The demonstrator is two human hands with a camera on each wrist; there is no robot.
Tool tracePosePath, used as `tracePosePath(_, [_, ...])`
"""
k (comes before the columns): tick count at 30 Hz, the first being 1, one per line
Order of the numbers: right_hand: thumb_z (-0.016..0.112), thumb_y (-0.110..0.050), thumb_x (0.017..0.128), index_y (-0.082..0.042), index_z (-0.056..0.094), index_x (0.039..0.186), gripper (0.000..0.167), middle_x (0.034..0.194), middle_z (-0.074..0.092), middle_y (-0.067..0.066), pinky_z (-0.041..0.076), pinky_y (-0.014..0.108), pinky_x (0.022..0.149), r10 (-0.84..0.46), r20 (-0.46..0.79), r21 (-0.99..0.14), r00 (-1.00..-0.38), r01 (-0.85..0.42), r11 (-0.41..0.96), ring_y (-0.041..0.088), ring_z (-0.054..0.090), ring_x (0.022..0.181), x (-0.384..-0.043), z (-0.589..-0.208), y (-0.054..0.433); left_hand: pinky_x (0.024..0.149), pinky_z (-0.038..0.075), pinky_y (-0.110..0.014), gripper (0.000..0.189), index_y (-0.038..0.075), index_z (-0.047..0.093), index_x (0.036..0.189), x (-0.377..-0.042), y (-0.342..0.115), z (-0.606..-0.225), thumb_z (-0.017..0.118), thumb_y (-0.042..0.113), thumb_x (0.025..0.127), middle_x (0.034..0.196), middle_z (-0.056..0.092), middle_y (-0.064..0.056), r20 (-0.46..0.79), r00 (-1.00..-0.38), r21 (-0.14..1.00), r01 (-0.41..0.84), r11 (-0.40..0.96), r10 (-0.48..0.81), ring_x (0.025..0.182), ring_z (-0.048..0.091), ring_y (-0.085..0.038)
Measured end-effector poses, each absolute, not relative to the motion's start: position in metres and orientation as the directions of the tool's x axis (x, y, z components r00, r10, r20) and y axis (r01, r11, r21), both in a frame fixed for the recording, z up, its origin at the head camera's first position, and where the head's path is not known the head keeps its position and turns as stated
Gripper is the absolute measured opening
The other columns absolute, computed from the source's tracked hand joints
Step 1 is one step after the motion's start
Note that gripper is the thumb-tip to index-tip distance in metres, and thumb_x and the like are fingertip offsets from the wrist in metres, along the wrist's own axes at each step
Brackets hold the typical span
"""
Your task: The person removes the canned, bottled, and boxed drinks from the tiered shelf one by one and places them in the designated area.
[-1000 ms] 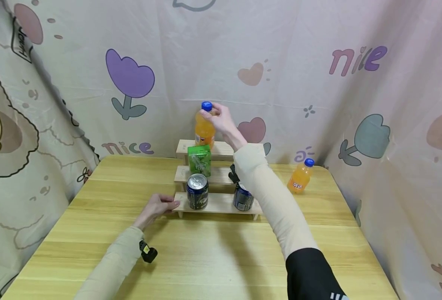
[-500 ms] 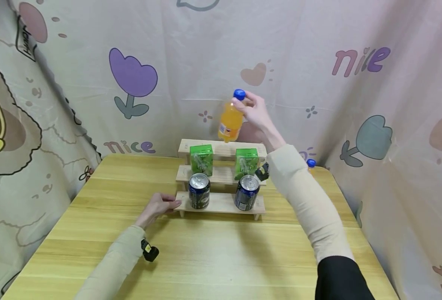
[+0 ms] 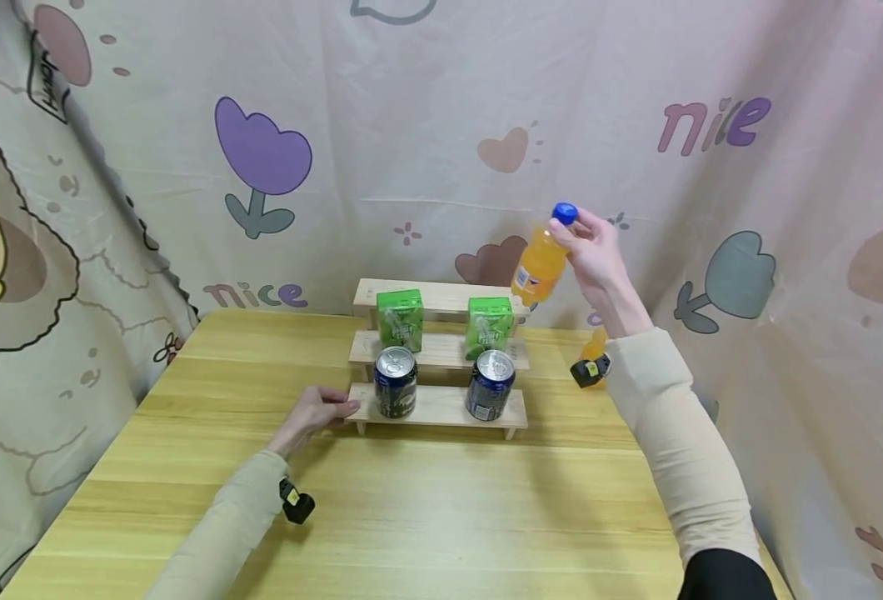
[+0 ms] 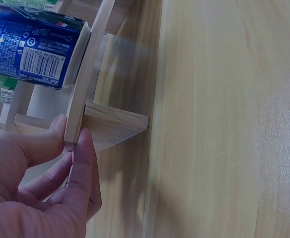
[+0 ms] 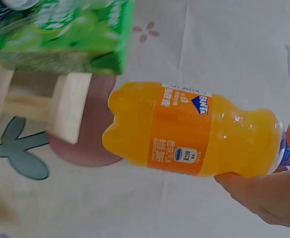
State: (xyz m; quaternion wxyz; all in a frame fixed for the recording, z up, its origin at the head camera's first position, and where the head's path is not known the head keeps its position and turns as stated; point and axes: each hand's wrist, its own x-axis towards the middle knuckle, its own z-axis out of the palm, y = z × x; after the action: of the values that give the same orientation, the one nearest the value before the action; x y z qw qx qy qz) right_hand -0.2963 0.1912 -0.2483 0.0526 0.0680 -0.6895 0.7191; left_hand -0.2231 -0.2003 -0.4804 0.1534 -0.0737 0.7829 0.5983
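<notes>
My right hand (image 3: 596, 250) pinches a bottle of orange soda (image 3: 541, 265) near its blue cap, holding it tilted in the air by the right end of the top tier. In the right wrist view the soda bottle (image 5: 184, 131) shows its orange label. With thumb and fingers my left hand (image 3: 317, 410) grips the left end of the bottom tier of a wooden three-tier shelf (image 3: 441, 407); the left wrist view shows the thumb (image 4: 58, 126) on the board's edge. Two dark blue cans (image 3: 395, 383) stand on the bottom tier, two green drink cartons (image 3: 400, 320) on the middle one.
A second orange soda bottle (image 3: 595, 343) stands on the wooden table (image 3: 426, 517) to the right of the shelf, partly hidden behind the right wrist camera (image 3: 590, 371). A printed curtain (image 3: 381, 150) hangs close behind the shelf and along both sides.
The right hand has lifted the soda bottle off the left of the top tier and carried it rightward, then lower, tilting it. The left hand has stayed on the shelf.
</notes>
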Motion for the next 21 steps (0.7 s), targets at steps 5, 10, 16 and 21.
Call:
tracePosePath(5, [0.061,-0.019,0.100,-0.020,0.065,0.108,0.009,0.110,0.057,-0.007,0.029,0.043,0.129,0.037,0.141,-0.990,-0.989,-0.141,-0.020,0.009,0.051,0.112,-0.290,-0.266,0.209,0.079,0.065,-0.029,0.039,-0.017,0.059,0.120,-0.222,-0.200,-0.480,0.071,0.006,0.092,0.102,0.074,-0.016,-0.323,-0.944,0.916,-0.294,0.275,0.065,0.074,0.068,-0.009])
tracePosePath(10, [0.061,-0.021,0.101,-0.023,0.064,0.107,0.007,0.112,0.059,-0.010,0.024,0.044,0.131,0.074,0.110,-0.994,-0.991,-0.109,0.020,0.010,0.050,0.120,-0.289,-0.284,0.222,0.079,0.065,-0.028,0.039,-0.017,0.059,0.121,-0.221,-0.200,-0.480,0.071,0.007,0.092,0.104,0.074,-0.019,-0.312,-0.947,0.918,-0.282,0.277,0.070,0.075,0.067,-0.008])
tracePosePath(16, [0.061,-0.030,0.101,-0.026,0.063,0.117,0.017,0.147,0.053,0.010,0.013,0.067,0.127,0.104,0.036,-0.995,-0.994,-0.026,0.097,0.030,0.035,0.149,-0.291,-0.310,0.234,0.075,0.064,-0.024,0.038,-0.019,0.059,0.119,-0.220,-0.200,-0.481,0.070,0.006,0.093,0.105,0.073,-0.024,-0.296,-0.953,0.920,-0.265,0.288,0.070,0.075,0.067,-0.008])
tracePosePath(21, [0.059,-0.031,0.102,-0.022,0.058,0.133,0.032,0.158,0.041,0.015,0.015,0.064,0.128,0.120,0.004,-0.991,-0.993,0.013,0.136,0.032,0.030,0.152,-0.294,-0.336,0.241,0.076,0.065,-0.026,0.036,-0.019,0.060,0.117,-0.219,-0.200,-0.481,0.070,0.006,0.093,0.102,0.073,-0.024,-0.286,-0.956,0.923,-0.256,0.288,0.068,0.075,0.068,-0.009])
